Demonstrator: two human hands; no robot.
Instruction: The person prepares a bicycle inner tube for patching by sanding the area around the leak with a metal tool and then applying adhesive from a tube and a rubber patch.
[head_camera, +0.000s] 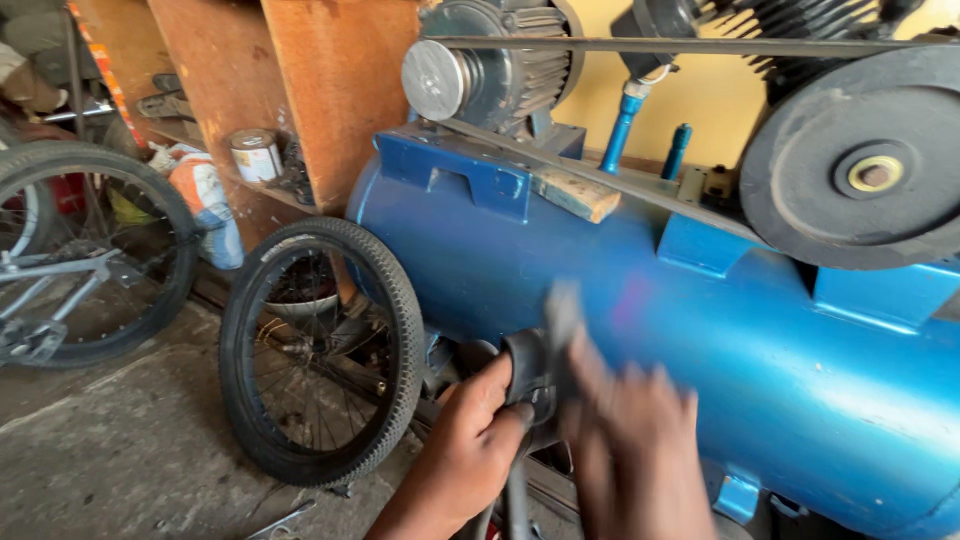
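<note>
My left hand (470, 440) is closed around a folded black rubber tube (527, 375) in the lower middle of the view. My right hand (635, 440) is blurred by motion just right of it, and a small grey blurred thing (563, 310) shows at its fingertips over the tube. Whether that hand grips it I cannot tell. Both hands are in front of a big blue air compressor tank (700, 310).
A small spoked bicycle wheel (320, 355) with a black tyre leans against the tank's left end. Another bicycle wheel (95, 250) stands at far left. On top of the tank sit a motor (490, 70), a belt and a large black pulley (865, 160). Wooden shelving with a tin (257, 155) is behind.
</note>
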